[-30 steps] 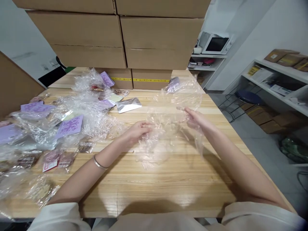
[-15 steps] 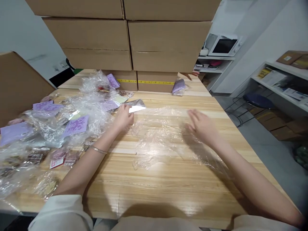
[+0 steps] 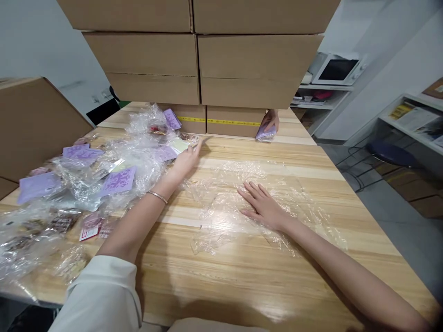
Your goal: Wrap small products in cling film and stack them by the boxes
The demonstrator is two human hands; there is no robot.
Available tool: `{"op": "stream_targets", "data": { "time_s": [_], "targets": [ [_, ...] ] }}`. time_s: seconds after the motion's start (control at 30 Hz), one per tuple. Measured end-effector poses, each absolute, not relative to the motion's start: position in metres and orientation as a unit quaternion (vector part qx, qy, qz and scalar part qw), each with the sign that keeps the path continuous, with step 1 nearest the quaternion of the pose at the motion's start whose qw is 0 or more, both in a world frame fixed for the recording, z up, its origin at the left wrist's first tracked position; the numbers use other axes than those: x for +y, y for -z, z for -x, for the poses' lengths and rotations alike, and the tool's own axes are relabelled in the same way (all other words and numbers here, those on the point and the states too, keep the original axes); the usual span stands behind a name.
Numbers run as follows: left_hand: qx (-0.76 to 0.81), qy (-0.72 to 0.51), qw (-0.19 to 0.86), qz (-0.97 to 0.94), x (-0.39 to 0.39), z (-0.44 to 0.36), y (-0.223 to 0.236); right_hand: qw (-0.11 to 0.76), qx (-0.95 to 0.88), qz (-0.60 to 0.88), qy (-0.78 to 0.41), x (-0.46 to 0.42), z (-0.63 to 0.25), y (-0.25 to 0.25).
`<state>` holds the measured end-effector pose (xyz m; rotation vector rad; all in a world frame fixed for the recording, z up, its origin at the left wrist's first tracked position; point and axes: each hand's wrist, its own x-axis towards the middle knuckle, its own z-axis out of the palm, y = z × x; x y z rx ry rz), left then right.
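A crinkled clear plastic sheet (image 3: 226, 203) lies spread on the wooden table. My right hand (image 3: 263, 205) rests flat on it, fingers stretched out and apart. Further forward on the left, my left hand (image 3: 188, 160) is closed at the edge of a heap of clear plastic bags (image 3: 143, 157). A thin grey edge of a silver packet (image 3: 205, 139) shows at its fingertips, seen almost edge-on; most of the packet is hidden. Purple patterned packets (image 3: 118, 180) and a pale green packet (image 3: 179, 145) lie among the bags.
Stacked cardboard boxes (image 3: 249, 69) stand across the far side, with yellow tape on the lowest. Another person's hand (image 3: 271, 121) holds a purple packet (image 3: 266, 133) beside them. A large box (image 3: 44, 124) stands at left. A stool (image 3: 391, 153) is beyond the table's right edge.
My right hand has come down and left, flattening onto the plastic sheet. My left hand has moved slightly forward, the silver packet turning edge-on. The other person's hand now grips the far purple packet.
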<state>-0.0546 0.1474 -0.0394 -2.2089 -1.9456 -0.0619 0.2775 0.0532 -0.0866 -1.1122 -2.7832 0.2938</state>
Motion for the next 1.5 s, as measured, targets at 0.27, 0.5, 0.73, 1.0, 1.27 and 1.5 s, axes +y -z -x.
{"op": "stream_targets", "data": {
  "time_s": [0.27, 0.5, 0.73, 1.0, 1.27, 1.5],
  "targets": [
    [-0.703, 0.016, 0.156, 0.694, 0.148, 0.08, 0.05, 0.064, -0.921, 0.375, -0.087, 0.05, -0.274, 0.088],
    [-0.749, 0.008, 0.139, 0.648, 0.154, 0.097, 0.057, 0.053, -0.918, 0.388, -0.059, 0.038, -0.264, 0.09],
    [-0.659, 0.083, 0.193, 0.723, 0.138, 0.088, 0.041, 0.044, -0.918, 0.377, -0.117, 0.021, -0.247, 0.082],
    [-0.491, 0.193, 0.254, 0.811, 0.087, 0.045, 0.029, 0.177, -0.84, 0.407, -0.312, 0.026, -0.247, 0.052],
    [-0.403, 0.191, 0.271, 0.853, 0.07, 0.035, 0.03, 0.35, -0.426, 0.399, -0.732, 0.094, -0.201, 0.022],
    [-0.404, 0.103, 0.199, 0.887, 0.068, 0.041, 0.04, 0.37, -0.351, 0.433, -0.743, 0.131, -0.168, 0.037]
  ]
}}
